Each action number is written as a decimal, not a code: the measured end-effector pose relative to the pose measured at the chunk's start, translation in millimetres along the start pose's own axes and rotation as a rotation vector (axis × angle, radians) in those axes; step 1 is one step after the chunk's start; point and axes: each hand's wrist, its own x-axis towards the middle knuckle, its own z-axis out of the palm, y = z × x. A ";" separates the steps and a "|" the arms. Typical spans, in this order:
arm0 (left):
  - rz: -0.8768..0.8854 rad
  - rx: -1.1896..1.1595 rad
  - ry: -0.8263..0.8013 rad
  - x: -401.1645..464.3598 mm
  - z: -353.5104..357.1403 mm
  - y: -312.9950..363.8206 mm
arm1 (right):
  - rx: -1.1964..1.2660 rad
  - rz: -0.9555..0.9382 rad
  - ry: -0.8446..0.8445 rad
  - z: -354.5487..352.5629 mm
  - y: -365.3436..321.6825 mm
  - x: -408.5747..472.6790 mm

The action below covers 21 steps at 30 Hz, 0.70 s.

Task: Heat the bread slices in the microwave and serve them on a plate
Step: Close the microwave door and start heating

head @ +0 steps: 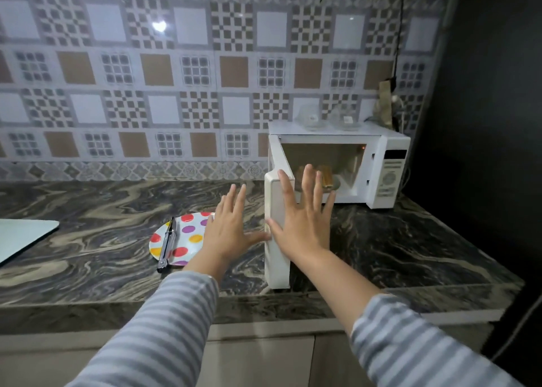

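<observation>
Head view — both hands (302, 225) flat, fingers spread; bread slices (325, 176) beyond right hand.

Both arms extended forward in striped sleeves. Left hand (231, 231) flat, palm down, fingers spread, thumb pointing right. Right hand (302, 219) flat, fingers spread and pointing up, thumb toward the left hand.

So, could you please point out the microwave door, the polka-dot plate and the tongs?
microwave door (277, 257): head view, outer edge.
polka-dot plate (190, 234): head view, bare middle.
tongs (167, 247): head view, mid-arm.
</observation>
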 end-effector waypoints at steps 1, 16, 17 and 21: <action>0.031 0.000 -0.002 3.1 2.7 4.4 | -0.007 0.014 0.010 0.8 6.1 -0.2; 0.403 0.036 -0.033 103.7 74.0 144.2 | -0.120 0.133 0.029 -8.9 173.4 29.0; 0.416 0.053 -0.026 112.2 79.5 153.3 | -0.117 0.130 0.021 -7.4 186.3 35.3; 0.392 0.138 0.016 145.5 103.6 184.0 | -0.113 0.106 -0.009 -2.0 236.4 63.0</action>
